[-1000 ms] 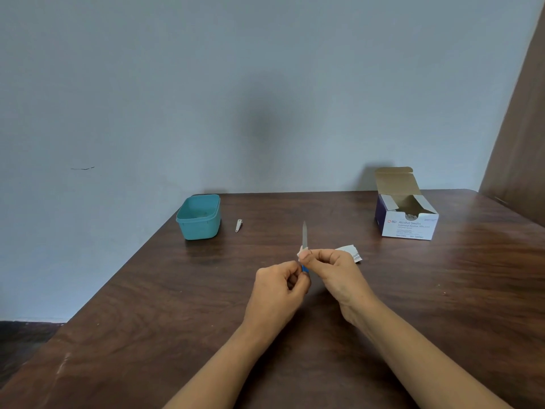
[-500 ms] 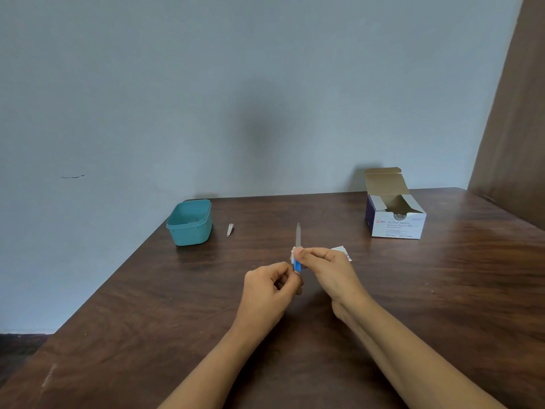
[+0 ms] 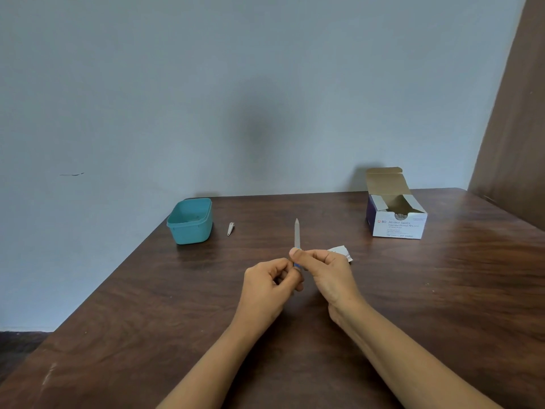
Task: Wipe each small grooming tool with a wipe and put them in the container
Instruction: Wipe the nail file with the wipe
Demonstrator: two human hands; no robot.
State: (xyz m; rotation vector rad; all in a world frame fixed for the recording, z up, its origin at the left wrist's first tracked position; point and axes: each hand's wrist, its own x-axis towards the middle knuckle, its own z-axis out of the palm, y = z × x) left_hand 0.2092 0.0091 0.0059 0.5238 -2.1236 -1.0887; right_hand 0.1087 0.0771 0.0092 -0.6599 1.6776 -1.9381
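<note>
Head view: little change since second ago. Left grip (image 3: 265, 290) still clamped on nail file (image 3: 297, 233) handle, blade upright above bench (image 3: 442, 290). Right grip (image 3: 330, 276) pinches blade base, wipe hidden. Wiping likely ongoing; clippers (image 3: 230, 228) wait beside container (image 3: 190, 221).

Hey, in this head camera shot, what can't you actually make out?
All head view.
Wipe: none shows; pinching fingers of the right hand would hide it.
Slim metal nail file: blue handle mostly covered by the left hand gripping it.
Teal plastic container: specks inside too small to identify.
White cardboard alcohol swab box: contents shadowed, fine print unreadable.
White paper wrapper: partly behind the right hand.
</note>
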